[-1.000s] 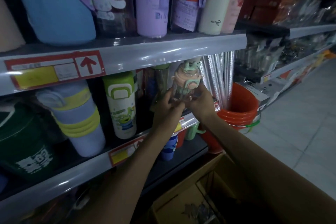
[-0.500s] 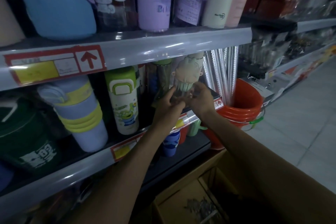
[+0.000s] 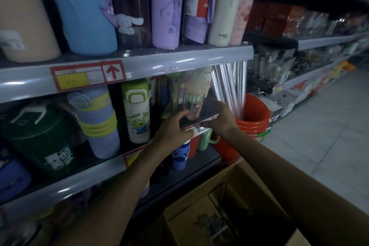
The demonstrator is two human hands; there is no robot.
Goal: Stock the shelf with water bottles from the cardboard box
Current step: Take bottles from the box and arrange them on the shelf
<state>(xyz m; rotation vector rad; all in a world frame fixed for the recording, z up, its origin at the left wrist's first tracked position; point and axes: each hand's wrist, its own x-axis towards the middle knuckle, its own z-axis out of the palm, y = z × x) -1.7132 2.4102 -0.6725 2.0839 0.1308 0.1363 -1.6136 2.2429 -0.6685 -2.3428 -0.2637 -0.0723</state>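
Observation:
A clear water bottle (image 3: pixel 194 97) with a pink and green character lid stands on the right end of the middle shelf (image 3: pixel 79 187), under the upper shelf rail. My left hand (image 3: pixel 172 129) is at its base, thumb against the lower part of the bottle and fingers curled at the price rail. On the bottle's right, my right hand (image 3: pixel 218 119) rests on the shelf edge with its fingers stretched out. The open cardboard box (image 3: pixel 199 195) sits below my arms; its inside is dark and its contents are unclear.
A white and green alien-print bottle (image 3: pixel 137 112) and a lilac and yellow bottle (image 3: pixel 99 124) stand left of my hands. Tall bottles fill the upper shelf (image 3: pixel 179 60). An orange bucket (image 3: pixel 253 118) with shiny rolls stands to the right. The tiled aisle floor (image 3: pixel 319 126) lies beyond.
The bottle went from held in front of the shelf to further in and upright on the middle shelf. Both hands dropped to its base and the shelf edge.

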